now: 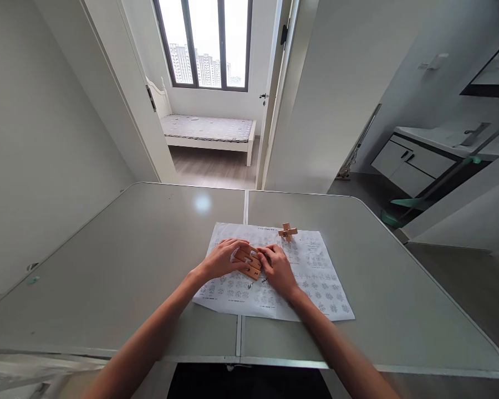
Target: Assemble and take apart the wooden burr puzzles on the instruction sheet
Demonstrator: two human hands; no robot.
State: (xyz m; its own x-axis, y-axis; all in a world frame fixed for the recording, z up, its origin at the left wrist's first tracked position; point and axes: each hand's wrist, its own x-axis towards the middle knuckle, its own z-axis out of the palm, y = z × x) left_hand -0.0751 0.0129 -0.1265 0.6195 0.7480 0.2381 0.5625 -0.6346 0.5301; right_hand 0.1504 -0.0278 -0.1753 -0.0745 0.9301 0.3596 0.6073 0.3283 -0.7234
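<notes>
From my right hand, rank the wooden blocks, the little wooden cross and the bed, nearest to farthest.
1. wooden blocks: touching the right hand, to its left.
2. wooden cross: beyond it, on the paper.
3. bed: farthest, under the window.

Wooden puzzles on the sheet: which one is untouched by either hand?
The cross-shaped puzzle near the sheet's far edge; left hand and right hand hold the bars.

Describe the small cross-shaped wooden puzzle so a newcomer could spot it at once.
On the grey table lies a printed sheet. At its far edge, beyond the right hand, stands the wooden puzzle. Unlike the loose bars the left hand holds, it is an interlocked cross, untouched.
</notes>
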